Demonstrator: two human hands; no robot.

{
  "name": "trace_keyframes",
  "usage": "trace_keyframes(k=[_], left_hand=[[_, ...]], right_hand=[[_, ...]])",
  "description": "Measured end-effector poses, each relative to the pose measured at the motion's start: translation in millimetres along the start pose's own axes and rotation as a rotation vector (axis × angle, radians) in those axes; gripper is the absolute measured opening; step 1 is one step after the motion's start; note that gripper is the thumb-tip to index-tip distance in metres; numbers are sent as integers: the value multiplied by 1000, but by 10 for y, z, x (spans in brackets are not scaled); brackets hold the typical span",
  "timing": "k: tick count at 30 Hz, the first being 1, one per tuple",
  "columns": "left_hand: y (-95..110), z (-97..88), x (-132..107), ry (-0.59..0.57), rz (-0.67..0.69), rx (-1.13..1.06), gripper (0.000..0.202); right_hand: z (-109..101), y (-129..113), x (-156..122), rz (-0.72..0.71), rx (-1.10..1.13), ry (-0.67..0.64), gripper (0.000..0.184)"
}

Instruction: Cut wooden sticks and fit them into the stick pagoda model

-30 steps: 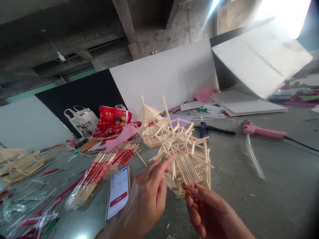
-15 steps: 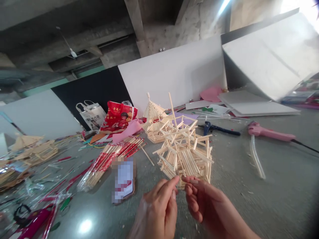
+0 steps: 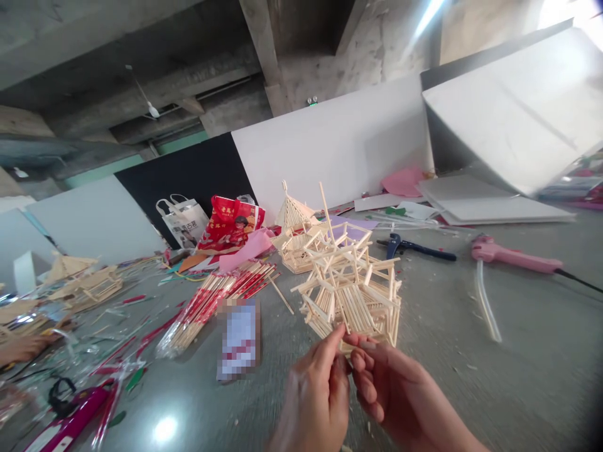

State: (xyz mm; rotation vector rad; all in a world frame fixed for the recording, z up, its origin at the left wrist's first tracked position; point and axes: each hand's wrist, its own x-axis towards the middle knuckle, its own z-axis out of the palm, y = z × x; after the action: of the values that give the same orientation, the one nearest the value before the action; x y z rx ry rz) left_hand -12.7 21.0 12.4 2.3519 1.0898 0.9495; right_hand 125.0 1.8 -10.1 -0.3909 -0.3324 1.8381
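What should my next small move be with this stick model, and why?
I'd probably part your left hand and right hand slightly, before pushing in any closer. Their fingers come together right at the near edge of the stick model, covering part of it, and I can't tell whether they hold a piece.

The person's left hand (image 3: 318, 386) shows its back, index finger pointing toward the far side, thumb below. Just to the right, the right hand (image 3: 393, 380) faces left, its lower fingers curled. Their fingertips come close together; whether they touch is unclear.
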Motion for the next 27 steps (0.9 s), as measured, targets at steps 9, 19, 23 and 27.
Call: trace_keyframes(k=[9,19,23,27], left_hand=[[9,45,4,64,45,19,40],[11,72,7,58,-41,-28,37],[38,89,-26,112,-88,-127,35],[36,106,-152,242,-238,-186,18]], right_hand=[[42,-27,-43,14,-11,-11,18],[-59,17,-82,-9,-69,29,26],[-109,-5,-166,-18,-142,100,32],[-218,1,-332,-51,-253,219,36]])
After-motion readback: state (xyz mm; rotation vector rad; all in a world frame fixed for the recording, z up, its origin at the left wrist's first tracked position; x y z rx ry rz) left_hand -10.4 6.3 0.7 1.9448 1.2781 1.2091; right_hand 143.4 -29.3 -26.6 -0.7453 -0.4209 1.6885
